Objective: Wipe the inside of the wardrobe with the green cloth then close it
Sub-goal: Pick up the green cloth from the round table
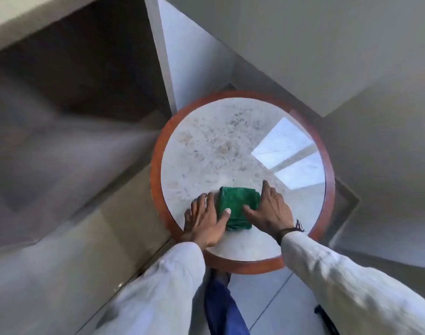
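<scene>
One folded green cloth (238, 207) lies flat on a single round table (326, 151), toward the 6 o'clock part of its pale top, long axis running from 12 to 6 o'clock. Two hands flank it. The left hand (206, 222), at the cloth's 9 o'clock side, lies palm down with fingers spread, thumb resting on the cloth's edge. The right hand (270, 210), at 3 o'clock, has fingers together pointing to 12 o'clock, thumb on the cloth. Both sleeves are pale.
</scene>
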